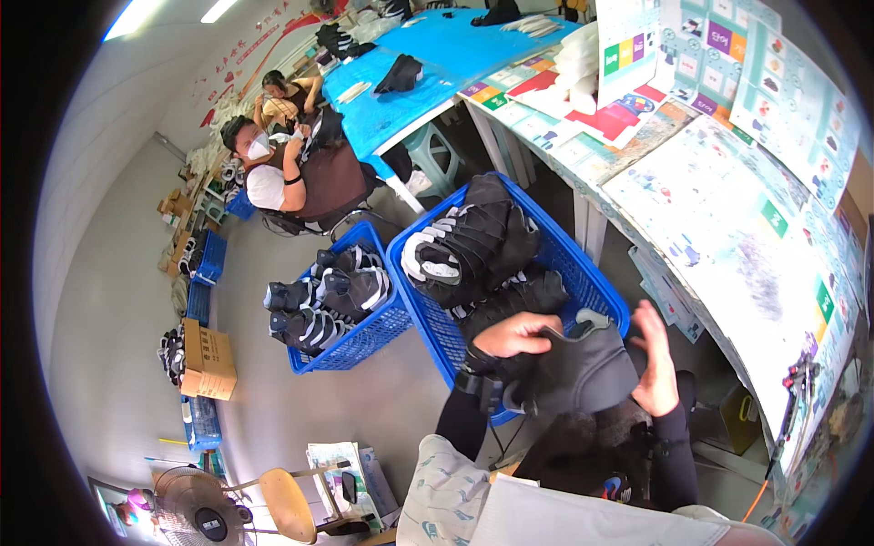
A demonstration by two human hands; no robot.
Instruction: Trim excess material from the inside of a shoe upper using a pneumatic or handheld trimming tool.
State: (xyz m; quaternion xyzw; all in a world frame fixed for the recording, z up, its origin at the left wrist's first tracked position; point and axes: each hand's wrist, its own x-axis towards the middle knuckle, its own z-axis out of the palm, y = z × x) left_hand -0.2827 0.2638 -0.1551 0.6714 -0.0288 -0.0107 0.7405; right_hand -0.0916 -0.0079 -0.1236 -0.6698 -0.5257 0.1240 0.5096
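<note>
A black shoe upper [590, 369] with a grey-lined edge is held over my lap, in front of the nearer blue basket. My left hand [521, 335] grips it by its top left edge, fingers closed with the thumb over the rim. On the other side of the upper, my right hand [657, 369] is raised with its fingers apart; whether its palm touches the upper I cannot tell. Black shoe uppers [473, 241] with white trim are heaped inside the large blue basket [596, 282] just beyond my hands.
A smaller blue basket [360, 350] of black and white shoes stands left of the large one. A paper-covered table [701, 209] runs along my right. Two people sit by a blue-covered table [428, 45]. A fan [196, 510] and wooden chair [287, 505] stand lower left.
</note>
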